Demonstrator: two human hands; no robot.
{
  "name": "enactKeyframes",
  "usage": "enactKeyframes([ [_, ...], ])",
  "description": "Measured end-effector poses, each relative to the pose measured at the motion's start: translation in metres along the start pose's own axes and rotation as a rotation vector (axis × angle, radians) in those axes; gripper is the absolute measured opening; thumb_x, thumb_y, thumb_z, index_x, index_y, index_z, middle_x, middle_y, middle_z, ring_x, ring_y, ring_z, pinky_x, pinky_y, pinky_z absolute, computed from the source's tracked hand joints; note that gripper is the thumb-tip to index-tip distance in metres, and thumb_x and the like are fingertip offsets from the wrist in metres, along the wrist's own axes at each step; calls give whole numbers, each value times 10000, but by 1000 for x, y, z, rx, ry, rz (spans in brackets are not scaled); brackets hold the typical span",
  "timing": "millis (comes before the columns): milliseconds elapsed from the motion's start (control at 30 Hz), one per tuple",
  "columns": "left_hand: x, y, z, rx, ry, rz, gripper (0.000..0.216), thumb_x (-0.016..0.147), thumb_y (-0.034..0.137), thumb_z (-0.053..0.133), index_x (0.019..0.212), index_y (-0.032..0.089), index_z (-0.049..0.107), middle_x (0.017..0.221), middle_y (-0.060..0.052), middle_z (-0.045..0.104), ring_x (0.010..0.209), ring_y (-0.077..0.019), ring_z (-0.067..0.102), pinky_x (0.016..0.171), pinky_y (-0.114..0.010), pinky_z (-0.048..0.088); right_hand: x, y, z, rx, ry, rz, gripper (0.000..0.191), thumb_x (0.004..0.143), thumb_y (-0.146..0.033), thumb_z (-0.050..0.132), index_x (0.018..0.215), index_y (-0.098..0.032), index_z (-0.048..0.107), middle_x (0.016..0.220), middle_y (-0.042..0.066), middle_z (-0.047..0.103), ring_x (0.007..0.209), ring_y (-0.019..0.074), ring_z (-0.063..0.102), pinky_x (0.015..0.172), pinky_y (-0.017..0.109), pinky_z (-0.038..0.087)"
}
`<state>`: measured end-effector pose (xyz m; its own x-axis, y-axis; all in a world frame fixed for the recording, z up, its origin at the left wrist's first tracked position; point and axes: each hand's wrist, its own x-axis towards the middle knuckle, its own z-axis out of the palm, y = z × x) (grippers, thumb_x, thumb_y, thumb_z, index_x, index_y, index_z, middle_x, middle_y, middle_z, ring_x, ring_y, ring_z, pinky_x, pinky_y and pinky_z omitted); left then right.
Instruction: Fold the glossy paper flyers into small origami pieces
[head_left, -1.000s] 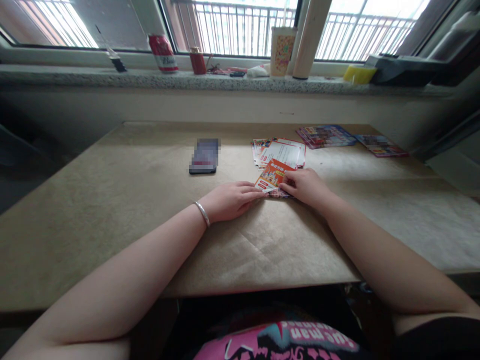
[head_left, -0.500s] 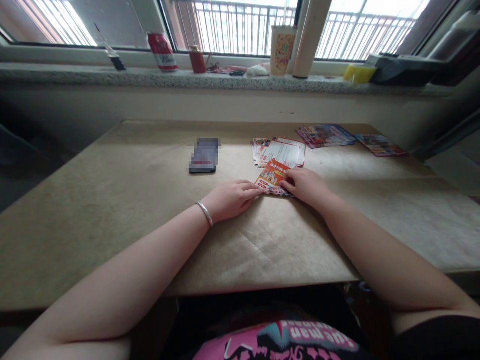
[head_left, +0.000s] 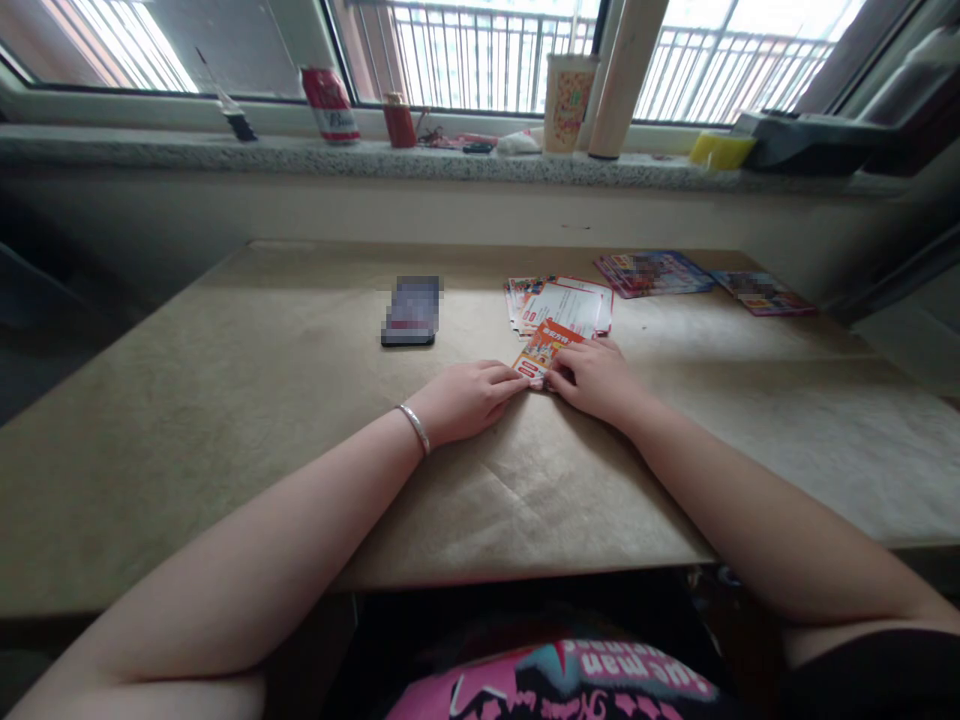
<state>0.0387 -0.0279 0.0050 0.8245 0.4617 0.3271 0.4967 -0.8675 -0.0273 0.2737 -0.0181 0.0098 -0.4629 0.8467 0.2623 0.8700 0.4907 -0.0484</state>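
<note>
An orange and white printed leaflet (head_left: pixel 541 352) lies on the table between my hands, its lower right part hidden by fingers. At its lower left corner rests my left hand (head_left: pixel 474 398), fingers stretched out and together, with the tips touching the paper; a silver bangle circles that wrist. My right hand (head_left: pixel 596 375) has its fingers curled over the lower right side of the leaflet, thumb and forefinger close together at the lower edge. Just beyond is a spread pile of white and red printed leaflets (head_left: pixel 574 303), touching or overlapped by the orange one.
A dark phone (head_left: pixel 411 308) lies left of the leaflets. Two groups of colourful cards, one larger (head_left: pixel 660 273) and one smaller (head_left: pixel 761 292), are at the back right. Along the windowsill (head_left: pixel 450 165) stand a red and white can (head_left: pixel 330 105) and a patterned cup (head_left: pixel 568 105).
My right hand has slid left and slightly down along the orange leaflet's lower edge, covering more of it. My left hand has stayed nearly still.
</note>
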Motion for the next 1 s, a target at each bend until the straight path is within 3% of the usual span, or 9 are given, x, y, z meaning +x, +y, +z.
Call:
enactKeyframes([
  [133, -2, -2, -3, -5, -19, -12, 350, 905, 139, 496, 1228, 160, 631, 1202, -80, 686, 1080, -198, 645, 939, -344, 548, 4, 10, 5, 86, -66, 24, 218, 886, -333, 517, 774, -197, 645, 883, 62, 732, 858, 221, 614, 788, 334, 375],
  [633, 0, 1, -7, 103, -74, -75, 333, 903, 170, 497, 1183, 212, 672, 1047, -74, 680, 943, -200, 624, 815, -334, 547, 7, 14, 9, 222, -115, 163, 174, 853, -357, 606, 768, -209, 640, 864, 43, 717, 815, 197, 622, 701, 293, 417],
  [867, -1, 0, -10, 97, -89, -75, 316, 912, 175, 493, 1162, 203, 684, 1057, -71, 692, 941, -192, 630, 808, -317, 541, 7, 13, 8, 191, -126, 195, 172, 857, -374, 610, 795, -217, 638, 890, 41, 720, 835, 197, 626, 697, 293, 412],
  [1000, -4, -5, -10, 79, -66, -24, 316, 937, 200, 478, 1187, 193, 672, 1090, -74, 697, 953, -187, 628, 844, -320, 536, 3, 4, 1, -33, -42, 92, 207, 897, -354, 544, 833, -190, 654, 957, 85, 722, 923, 239, 617, 815, 351, 391],
])
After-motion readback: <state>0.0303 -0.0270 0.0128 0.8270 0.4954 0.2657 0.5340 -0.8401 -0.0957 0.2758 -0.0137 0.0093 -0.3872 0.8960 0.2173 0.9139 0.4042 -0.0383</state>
